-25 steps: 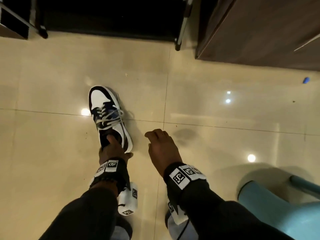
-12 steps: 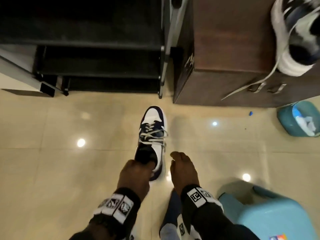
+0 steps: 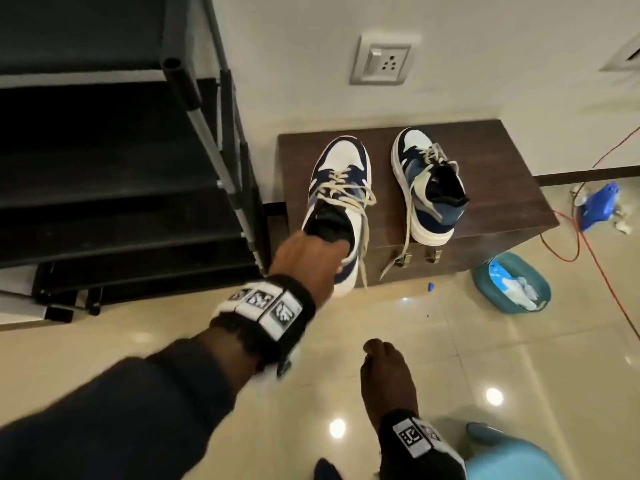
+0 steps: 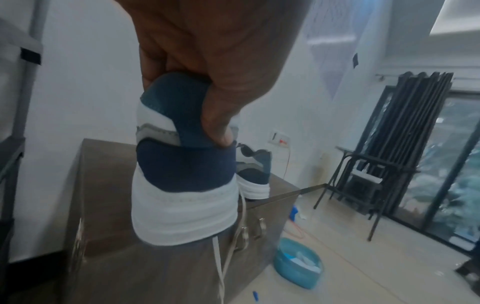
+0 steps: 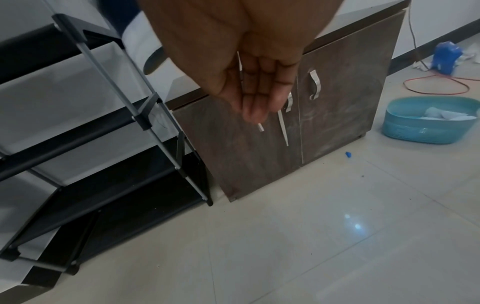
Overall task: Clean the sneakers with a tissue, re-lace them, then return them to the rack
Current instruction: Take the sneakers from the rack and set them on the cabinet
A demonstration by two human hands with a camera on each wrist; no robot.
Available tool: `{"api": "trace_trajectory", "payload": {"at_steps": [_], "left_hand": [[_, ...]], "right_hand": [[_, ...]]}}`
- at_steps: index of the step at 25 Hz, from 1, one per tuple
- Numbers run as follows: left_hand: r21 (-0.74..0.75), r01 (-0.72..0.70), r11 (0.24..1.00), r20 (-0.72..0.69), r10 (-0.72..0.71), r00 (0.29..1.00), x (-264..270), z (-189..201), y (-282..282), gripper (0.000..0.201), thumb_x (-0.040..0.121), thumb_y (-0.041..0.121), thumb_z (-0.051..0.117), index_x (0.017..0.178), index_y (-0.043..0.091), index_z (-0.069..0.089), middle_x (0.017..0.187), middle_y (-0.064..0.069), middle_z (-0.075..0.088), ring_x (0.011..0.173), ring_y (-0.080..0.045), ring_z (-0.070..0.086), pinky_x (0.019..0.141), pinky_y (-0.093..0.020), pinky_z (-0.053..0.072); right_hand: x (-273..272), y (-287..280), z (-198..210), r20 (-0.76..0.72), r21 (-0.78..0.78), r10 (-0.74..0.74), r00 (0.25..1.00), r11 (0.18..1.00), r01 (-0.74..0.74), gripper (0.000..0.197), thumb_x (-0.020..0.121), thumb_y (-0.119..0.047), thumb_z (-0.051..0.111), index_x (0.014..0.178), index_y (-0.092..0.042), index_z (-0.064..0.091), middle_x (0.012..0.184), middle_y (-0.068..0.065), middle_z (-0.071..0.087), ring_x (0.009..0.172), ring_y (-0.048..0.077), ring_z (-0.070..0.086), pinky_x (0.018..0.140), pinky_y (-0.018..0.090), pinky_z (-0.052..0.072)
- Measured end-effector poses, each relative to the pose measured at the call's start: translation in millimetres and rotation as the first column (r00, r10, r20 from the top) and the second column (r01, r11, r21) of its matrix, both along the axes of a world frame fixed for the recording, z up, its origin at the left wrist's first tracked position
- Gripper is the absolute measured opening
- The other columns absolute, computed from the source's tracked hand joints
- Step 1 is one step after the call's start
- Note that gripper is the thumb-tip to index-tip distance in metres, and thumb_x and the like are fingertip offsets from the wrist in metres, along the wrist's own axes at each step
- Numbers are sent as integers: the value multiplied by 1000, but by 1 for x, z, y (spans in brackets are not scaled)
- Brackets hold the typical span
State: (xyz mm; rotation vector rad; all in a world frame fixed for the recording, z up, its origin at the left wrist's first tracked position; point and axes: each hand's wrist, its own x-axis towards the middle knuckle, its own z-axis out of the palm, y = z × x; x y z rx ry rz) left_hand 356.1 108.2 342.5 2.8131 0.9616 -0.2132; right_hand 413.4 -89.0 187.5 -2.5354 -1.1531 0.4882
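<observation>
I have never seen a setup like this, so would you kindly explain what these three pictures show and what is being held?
No machine here: a person wears one camera on the head and one on each wrist. The head view looks down at both hands. The left hand grips one sneaker by its heel, at the brown cabinet; the left wrist view shows that heel close up. A second sneaker stands on the cabinet. The right hand is open, holding nothing. A black shoe rack stands to the left, a blue basket on the floor.
</observation>
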Motion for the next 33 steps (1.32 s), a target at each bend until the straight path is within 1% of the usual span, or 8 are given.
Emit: {"api": "trace_trajectory", "payload": {"at_steps": [5, 9, 12, 14, 18, 22, 28, 33], "left_hand": [[-85, -110, 990, 45, 114, 992, 54, -46, 38, 32, 89, 23, 56, 121, 21, 53, 113, -12, 65, 105, -35, 58, 83, -37, 43], [-95, -161, 982, 148, 174, 974, 53, -73, 21, 53, 84, 19, 66, 132, 17, 46, 143, -8, 43, 129, -30, 38, 102, -38, 33], [-132, -345, 929, 180, 365, 914, 44, -77, 14, 57, 78, 15, 73, 129, 16, 47, 148, -18, 27, 133, -40, 29, 103, -46, 37], [-310, -428, 849, 168, 492, 854, 46, -80, 15, 55, 81, 11, 69, 130, 16, 44, 138, -18, 36, 123, -41, 43, 93, -46, 43], [-479, -323, 816, 298, 497, 815, 69, -82, 28, 58, 86, 1, 55, 140, 14, 38, 127, -21, 53, 115, -39, 53, 92, -42, 43], [-472, -340, 814, 308, 513, 801, 78, -77, 27, 55, 87, -1, 51, 140, 9, 36, 135, -20, 47, 121, -37, 47, 98, -41, 38], [-429, -338, 838, -88, 334, 939, 19, -86, -43, 40, 93, 11, 51, 131, 13, 42, 135, -7, 40, 122, -28, 46, 97, -40, 43], [-510, -320, 798, -251, 218, 943, 11, -75, -78, 39, 95, 17, 46, 133, 20, 38, 133, -2, 40, 121, -22, 46, 94, -33, 44]], "right_hand": [[25, -38, -14, 17, -76, 78, 997, 994, -77, 39, 52, 1, 80, 81, -20, 64, 68, -3, 59, 52, 18, 57, 42, 29, 44], [43, -60, -19, 9, -138, 78, 997, 988, -76, 48, 38, 2, 85, 75, -20, 63, 60, -3, 56, 46, 14, 54, 38, 24, 40], [45, -54, -18, -7, -145, 82, 997, 986, -83, 46, 40, -1, 85, 74, -22, 63, 61, -4, 56, 46, 13, 54, 38, 23, 41], [44, -46, -18, -13, -110, 77, 997, 991, -78, 43, 44, -3, 84, 76, -23, 63, 63, -5, 57, 49, 13, 55, 40, 22, 42], [44, -38, -19, -56, -40, 55, 997, 998, -57, 38, 55, -2, 78, 82, -24, 62, 69, -7, 58, 53, 13, 56, 46, 19, 35], [58, -37, -12, -99, -39, 36, 994, 998, -40, 34, 63, -1, 74, 87, -21, 63, 73, -5, 60, 57, 15, 56, 48, 22, 38], [90, -28, 27, -174, -229, 40, 984, 970, -80, 33, 86, -3, 46, 114, -16, 59, 103, 5, 60, 92, 25, 57, 72, 34, 46], [103, -17, 55, -191, -221, 65, 979, 969, -107, 33, 86, -4, 46, 114, -17, 58, 105, 5, 60, 95, 26, 57, 71, 37, 46]]}}
